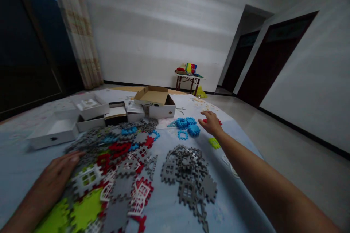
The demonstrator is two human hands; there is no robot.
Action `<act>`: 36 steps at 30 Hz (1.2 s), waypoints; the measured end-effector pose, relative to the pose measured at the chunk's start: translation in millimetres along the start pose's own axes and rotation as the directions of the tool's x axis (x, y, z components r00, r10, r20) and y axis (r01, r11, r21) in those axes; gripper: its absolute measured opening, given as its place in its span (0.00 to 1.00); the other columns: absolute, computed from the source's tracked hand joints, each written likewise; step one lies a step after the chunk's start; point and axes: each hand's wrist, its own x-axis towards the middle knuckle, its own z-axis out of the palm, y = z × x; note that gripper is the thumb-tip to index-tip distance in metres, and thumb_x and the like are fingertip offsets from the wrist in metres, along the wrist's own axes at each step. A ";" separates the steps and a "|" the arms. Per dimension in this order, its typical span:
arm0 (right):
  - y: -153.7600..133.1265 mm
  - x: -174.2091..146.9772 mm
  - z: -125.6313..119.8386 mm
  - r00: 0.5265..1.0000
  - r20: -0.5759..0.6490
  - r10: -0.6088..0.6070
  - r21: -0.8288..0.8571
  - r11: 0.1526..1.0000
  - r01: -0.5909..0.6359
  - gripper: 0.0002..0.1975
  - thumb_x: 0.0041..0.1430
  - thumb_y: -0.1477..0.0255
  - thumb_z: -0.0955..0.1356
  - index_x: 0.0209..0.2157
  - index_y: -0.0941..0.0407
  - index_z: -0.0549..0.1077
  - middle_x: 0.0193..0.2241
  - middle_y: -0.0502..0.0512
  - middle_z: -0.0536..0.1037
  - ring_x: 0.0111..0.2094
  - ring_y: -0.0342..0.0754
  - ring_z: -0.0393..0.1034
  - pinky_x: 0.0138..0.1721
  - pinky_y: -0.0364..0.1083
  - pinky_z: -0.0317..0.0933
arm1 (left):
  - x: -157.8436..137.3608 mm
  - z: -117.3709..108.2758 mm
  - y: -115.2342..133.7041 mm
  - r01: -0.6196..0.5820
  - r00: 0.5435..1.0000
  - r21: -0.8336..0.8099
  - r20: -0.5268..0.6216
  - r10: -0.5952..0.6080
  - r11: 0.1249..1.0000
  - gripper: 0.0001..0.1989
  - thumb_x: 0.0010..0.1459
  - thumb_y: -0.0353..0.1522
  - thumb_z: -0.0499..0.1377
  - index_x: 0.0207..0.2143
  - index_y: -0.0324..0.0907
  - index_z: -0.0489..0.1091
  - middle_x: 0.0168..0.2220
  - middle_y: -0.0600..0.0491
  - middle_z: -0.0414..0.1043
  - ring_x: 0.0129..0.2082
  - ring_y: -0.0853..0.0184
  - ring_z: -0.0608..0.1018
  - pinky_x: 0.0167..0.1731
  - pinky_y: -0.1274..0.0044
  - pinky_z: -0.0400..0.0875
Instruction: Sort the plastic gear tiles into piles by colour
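White walls (153, 29), a patterned curtain (79, 32) and dark red doors (284, 52) stood around the room, and before me spread a tabletop (164, 204) covered with pale blue cloth. My left hand (58, 170) lay at the left edge of a mixed pile (123, 167) of toothed plastic pieces, its fingers close together; I could not tell whether they gripped anything. Just beside that hand was a white window piece (86, 180), with lime green plates (86, 209) nearer to me. My right hand (210, 122) reached far forward, fingers loosely spread with nothing visible between them, and partly hid a red piece (219, 121). Blue pieces (194, 130) sat to the left of it, while a green piece (214, 143) and a white piece (231, 166) lay along my right forearm. Between my arms rested a separate grey heap (184, 164), and behind the mixed pile stood several open boxes (58, 127), too blurred for me to make out their markings
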 end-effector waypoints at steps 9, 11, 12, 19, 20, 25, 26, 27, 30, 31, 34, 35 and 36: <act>-137.9 -77.7 -19.8 0.763 0.203 -0.613 0.403 0.763 0.506 0.15 0.53 0.74 0.67 0.44 0.55 0.72 0.43 0.58 0.71 0.46 0.49 0.64 0.47 0.48 0.57 | -6.0 -6.3 17.9 0.023 0.999 -0.166 0.039 -0.016 0.986 0.28 0.53 0.49 0.44 0.43 0.40 0.69 0.49 0.46 0.68 0.53 0.62 0.66 0.58 0.67 0.53; -161.0 -92.3 -16.9 0.692 0.299 -0.657 0.387 0.746 0.541 0.14 0.52 0.72 0.68 0.43 0.55 0.73 0.41 0.58 0.72 0.44 0.50 0.65 0.45 0.48 0.58 | -6.6 -6.6 17.7 0.017 0.999 -0.174 0.034 -0.011 0.985 0.28 0.54 0.49 0.44 0.43 0.40 0.69 0.49 0.46 0.69 0.53 0.62 0.66 0.58 0.67 0.54; -170.5 -97.5 -14.7 0.669 0.337 -0.663 0.364 0.747 0.557 0.14 0.52 0.70 0.68 0.42 0.55 0.73 0.40 0.59 0.73 0.43 0.51 0.66 0.44 0.48 0.59 | -6.9 -6.8 17.6 0.016 0.999 -0.173 0.034 -0.010 0.985 0.28 0.54 0.49 0.43 0.43 0.39 0.70 0.49 0.46 0.69 0.53 0.62 0.66 0.58 0.67 0.54; -202.4 -107.2 2.6 0.698 0.497 -0.516 0.114 0.836 0.537 0.22 0.47 0.61 0.68 0.43 0.57 0.71 0.42 0.63 0.72 0.43 0.57 0.66 0.40 0.51 0.60 | -9.8 -7.3 18.9 -0.021 0.999 -0.171 0.022 0.025 0.985 0.29 0.54 0.47 0.43 0.43 0.37 0.71 0.48 0.46 0.70 0.52 0.63 0.68 0.58 0.70 0.55; -203.3 -107.5 4.1 0.707 0.504 -0.496 0.107 0.848 0.519 0.22 0.47 0.63 0.68 0.44 0.57 0.70 0.42 0.64 0.72 0.43 0.57 0.66 0.40 0.51 0.60 | -9.6 -6.7 18.4 -0.024 0.999 -0.172 0.018 0.028 0.985 0.29 0.54 0.48 0.42 0.42 0.37 0.71 0.48 0.46 0.70 0.52 0.63 0.68 0.58 0.71 0.56; -199.1 -109.6 7.1 0.726 0.504 -0.467 0.183 0.880 0.439 0.24 0.45 0.71 0.68 0.47 0.55 0.68 0.42 0.59 0.73 0.42 0.53 0.68 0.40 0.48 0.60 | -6.7 -2.6 12.5 -0.039 0.999 -0.181 -0.008 0.038 0.983 0.28 0.53 0.48 0.42 0.41 0.41 0.72 0.48 0.47 0.71 0.52 0.62 0.69 0.57 0.69 0.58; -196.7 -109.4 6.1 0.737 0.493 -0.462 0.216 0.886 0.411 0.24 0.44 0.72 0.68 0.47 0.54 0.68 0.42 0.58 0.74 0.41 0.52 0.68 0.40 0.47 0.60 | -6.4 -2.2 11.8 -0.046 0.999 -0.185 -0.014 0.044 0.982 0.27 0.53 0.48 0.42 0.40 0.41 0.72 0.47 0.47 0.71 0.52 0.61 0.69 0.57 0.68 0.58; -193.6 -108.7 4.0 0.754 0.474 -0.454 0.254 0.891 0.377 0.24 0.45 0.74 0.67 0.48 0.54 0.68 0.41 0.57 0.74 0.41 0.51 0.68 0.40 0.46 0.60 | -6.5 -2.1 11.4 -0.051 0.999 -0.189 -0.017 0.048 0.981 0.27 0.53 0.48 0.43 0.40 0.41 0.72 0.47 0.47 0.71 0.51 0.61 0.69 0.57 0.67 0.58; -179.3 -105.1 -10.9 0.832 0.375 -0.409 0.378 0.887 0.266 0.23 0.46 0.75 0.66 0.48 0.56 0.69 0.39 0.55 0.74 0.37 0.47 0.68 0.39 0.44 0.60 | -7.5 -3.2 12.9 -0.053 0.999 -0.201 -0.003 0.054 0.978 0.26 0.54 0.47 0.44 0.41 0.39 0.71 0.48 0.46 0.70 0.52 0.62 0.68 0.57 0.67 0.57; -172.7 -103.8 -18.7 0.858 0.336 -0.388 0.411 0.880 0.237 0.22 0.47 0.76 0.65 0.47 0.57 0.69 0.38 0.55 0.74 0.36 0.45 0.68 0.39 0.43 0.60 | -7.8 -3.9 13.8 -0.052 0.999 -0.204 0.005 0.054 0.978 0.26 0.54 0.46 0.44 0.42 0.39 0.71 0.48 0.46 0.70 0.52 0.62 0.68 0.57 0.67 0.56; -148.7 -102.6 -45.8 0.912 0.250 -0.325 0.430 0.881 0.197 0.19 0.49 0.75 0.65 0.45 0.58 0.71 0.38 0.55 0.73 0.34 0.44 0.67 0.40 0.43 0.60 | -7.7 -5.4 15.9 -0.032 0.999 -0.199 0.031 0.039 0.980 0.27 0.55 0.45 0.43 0.43 0.37 0.70 0.49 0.45 0.69 0.53 0.62 0.67 0.58 0.68 0.55; -140.2 -103.3 -54.1 0.919 0.239 -0.315 0.411 0.890 0.198 0.18 0.49 0.74 0.65 0.44 0.58 0.71 0.38 0.56 0.73 0.35 0.45 0.67 0.40 0.44 0.60 | -7.3 -5.5 15.9 -0.024 0.999 -0.193 0.040 0.032 0.981 0.27 0.55 0.45 0.43 0.43 0.37 0.70 0.49 0.45 0.69 0.53 0.62 0.67 0.58 0.68 0.55; -132.2 -104.6 -61.2 0.923 0.234 -0.307 0.386 0.900 0.202 0.17 0.49 0.74 0.65 0.44 0.58 0.72 0.38 0.56 0.72 0.36 0.46 0.67 0.41 0.45 0.60 | -6.8 -5.4 15.4 -0.018 0.999 -0.186 0.047 0.027 0.982 0.28 0.54 0.45 0.43 0.43 0.36 0.70 0.50 0.44 0.69 0.53 0.61 0.66 0.58 0.68 0.55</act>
